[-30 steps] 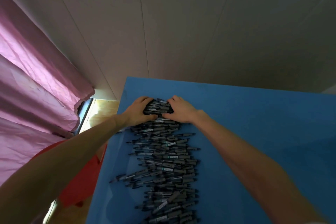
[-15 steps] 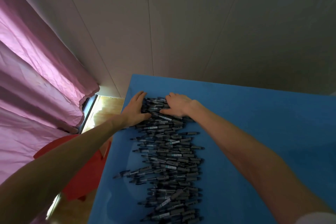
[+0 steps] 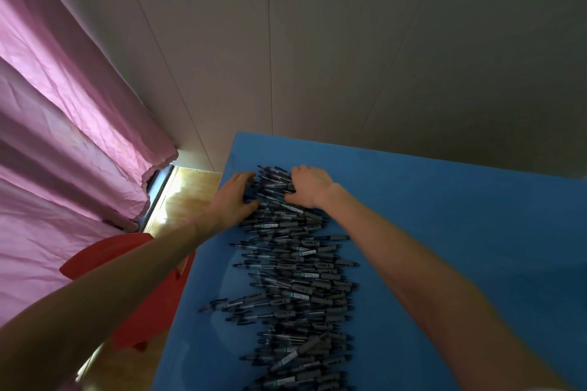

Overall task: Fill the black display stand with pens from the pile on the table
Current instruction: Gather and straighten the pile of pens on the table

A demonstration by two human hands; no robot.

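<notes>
A long pile of dark pens (image 3: pixel 295 276) lies lengthwise on the blue table (image 3: pixel 444 232), running from the near edge to the far left corner. Both my hands are at the pile's far end. My left hand (image 3: pixel 233 197) lies against the left side of the pens with fairly straight fingers and its thumb tucked into the pile. My right hand (image 3: pixel 309 184) sits on top of the far pens, its fingers curled down around a bunch of them. The black display stand is out of view.
A red stool (image 3: pixel 133 289) stands on the wooden floor (image 3: pixel 187 187) left of the table. Pink curtains (image 3: pixel 63 136) hang at the left. A pale panelled wall (image 3: pixel 349 57) rises right behind the table's far edge.
My hands have drawn slightly apart at the pile's far end. The left hand's fingers have straightened along the pens. The view has tilted upward a little.
</notes>
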